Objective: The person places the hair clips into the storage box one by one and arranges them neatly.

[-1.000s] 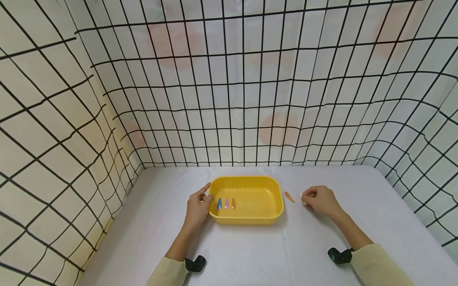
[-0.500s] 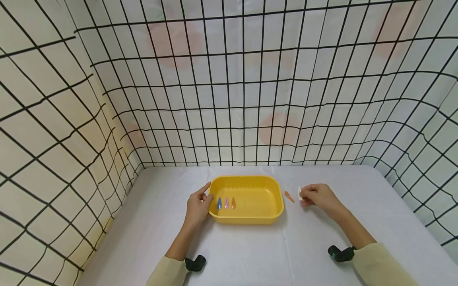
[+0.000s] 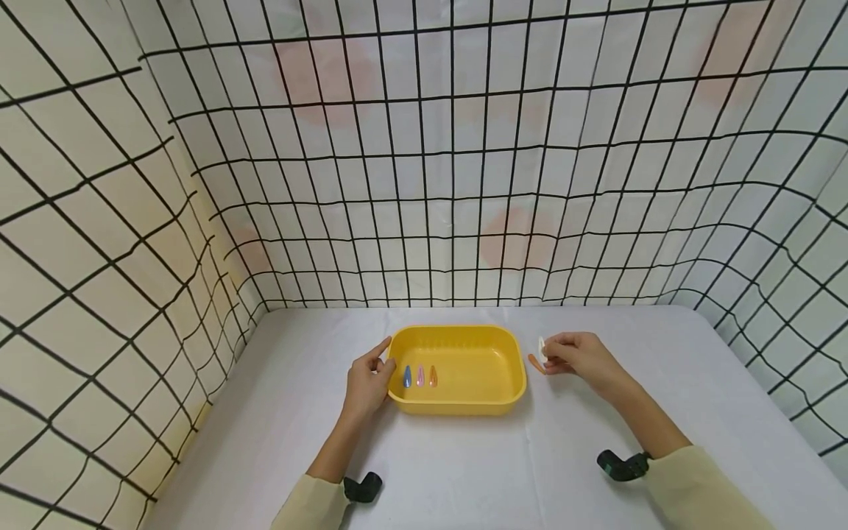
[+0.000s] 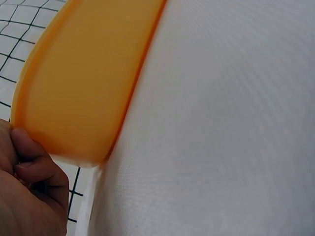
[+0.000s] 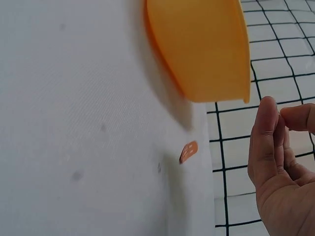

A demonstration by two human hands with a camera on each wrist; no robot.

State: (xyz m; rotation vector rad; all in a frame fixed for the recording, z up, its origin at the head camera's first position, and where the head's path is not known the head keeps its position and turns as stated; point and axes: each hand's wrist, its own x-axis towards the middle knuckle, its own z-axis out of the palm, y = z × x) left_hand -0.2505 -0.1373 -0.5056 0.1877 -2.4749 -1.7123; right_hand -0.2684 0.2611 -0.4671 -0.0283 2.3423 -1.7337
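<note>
Head view: high, facing forward and down toward the far edge of the white-clothed table (image 3: 464, 471); widest. Left wrist view: low, close to the yellow tray (image 3: 473, 372), rolled sideways, facing the grid-patterned backdrop (image 3: 424, 177). Right wrist view: low, same facing, rolled opposite, farther from the tray. Shared, head and right wrist: orange hair clip (image 5: 189, 151) beside the tray. Shared, all: tray, table, backdrop.

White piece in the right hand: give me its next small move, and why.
Probably move the white piece left over the yellow tray: the right hand pinches it beyond the tray's right rim, and three clips lie in a row inside.
</note>
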